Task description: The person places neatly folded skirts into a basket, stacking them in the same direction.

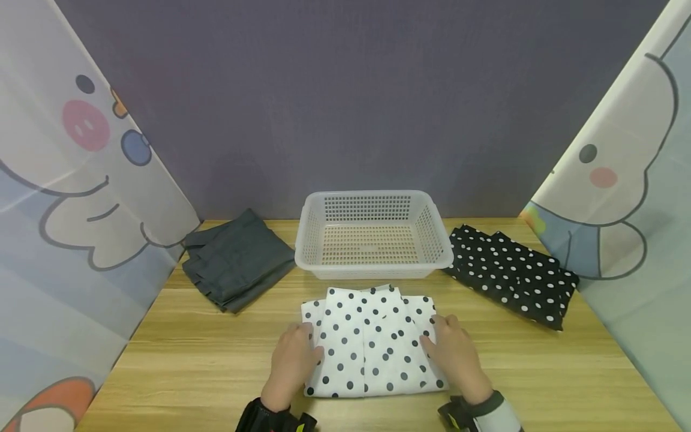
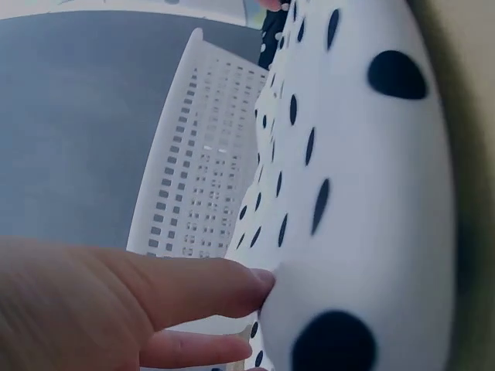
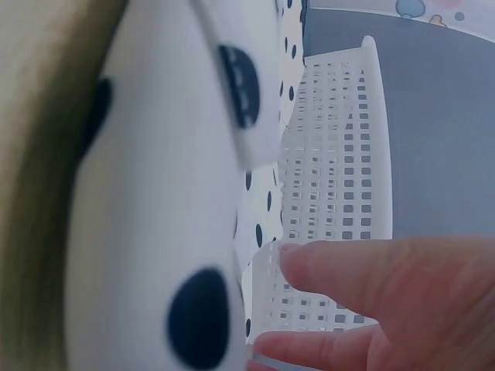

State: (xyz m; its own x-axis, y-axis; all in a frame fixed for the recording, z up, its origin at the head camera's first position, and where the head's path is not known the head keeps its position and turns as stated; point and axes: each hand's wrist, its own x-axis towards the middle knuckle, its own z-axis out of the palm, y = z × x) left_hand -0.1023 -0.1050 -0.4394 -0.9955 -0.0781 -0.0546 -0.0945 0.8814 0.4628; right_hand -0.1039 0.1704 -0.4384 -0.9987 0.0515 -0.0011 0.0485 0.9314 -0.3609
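Observation:
A folded white garment with black polka dots (image 1: 361, 354) lies on the table in front of me, a seam running down its middle. My left hand (image 1: 294, 360) rests along its left edge, with the thumb (image 2: 240, 286) touching the top of the fabric. On the opposite edge, my right hand (image 1: 459, 354) has its thumb over the dotted fabric and its other fingers extended along the side. In both wrist views, thumb and fingers are fairly straight and spaced apart. The fingertips are partly hidden behind the cloth.
Just beyond the garment stands a white perforated plastic basket (image 1: 372, 269). Folded dark grey cloth (image 1: 245, 258) lies to its left, and a folded black cloth with white dots (image 1: 513, 276) to its right. Cartoon-printed panels flank the wooden table (image 1: 189, 372), and a dark panel (image 1: 351, 108) stands behind.

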